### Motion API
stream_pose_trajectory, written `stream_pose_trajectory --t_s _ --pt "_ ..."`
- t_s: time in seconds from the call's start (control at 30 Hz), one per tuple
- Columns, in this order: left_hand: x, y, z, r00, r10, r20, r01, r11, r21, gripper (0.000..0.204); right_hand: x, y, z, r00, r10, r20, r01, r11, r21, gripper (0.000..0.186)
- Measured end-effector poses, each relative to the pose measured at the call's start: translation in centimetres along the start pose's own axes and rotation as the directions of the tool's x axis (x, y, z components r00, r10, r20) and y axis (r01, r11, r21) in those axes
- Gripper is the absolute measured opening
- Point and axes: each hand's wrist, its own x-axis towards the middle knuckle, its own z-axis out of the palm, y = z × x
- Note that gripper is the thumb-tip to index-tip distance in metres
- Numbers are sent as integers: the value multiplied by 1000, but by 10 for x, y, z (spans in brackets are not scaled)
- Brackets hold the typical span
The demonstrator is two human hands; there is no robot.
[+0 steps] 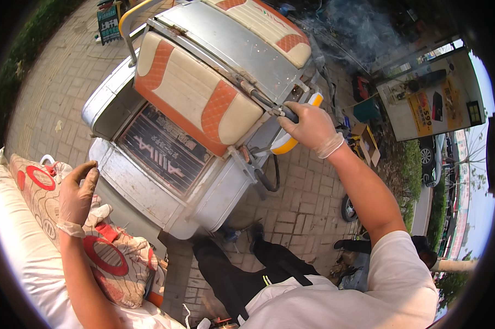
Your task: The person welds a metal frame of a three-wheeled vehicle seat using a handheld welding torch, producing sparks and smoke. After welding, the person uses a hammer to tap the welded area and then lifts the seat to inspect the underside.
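Note:
My right hand (pixel 310 127), in a thin pale glove, is closed round the black grip of a metal bar (pixel 256 95). The bar runs along the edge of a cream-and-orange padded seat (pixel 187 82) on a small silver vehicle (pixel 149 194). At left my left hand (pixel 78 197), in a soiled pale glove, is raised with thumb and fingers drawn together; nothing shows in it. It is nearest a patterned cloth (pixel 107 255) with red rings, beside the vehicle's side. Behind the seat lies a flat silver panel (pixel 231 41) dotted with pale specks.
A second padded seat (pixel 269 22) is beyond the panel, with smoke (pixel 357 33) at its right. A yellow-and-white curved guard (pixel 291 143) juts out near my right hand. Paving bricks (pixel 307 203) cover the ground. A white sign board (pixel 433 98) stands at right; a person (pixel 362 268) is low at right.

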Motion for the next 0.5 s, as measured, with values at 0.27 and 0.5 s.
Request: stream_pose_trajectory --t_s 0.27,0.5 --pt "0 1 0 1000 -2 -7 2 1000 7 37 1 -1 0 1000 17 17 -17 1000 -13 33" --pt "1 -3 0 1000 -4 -6 4 1000 -18 37 -3 0 -1 1000 0 22 1 998 -63 34"
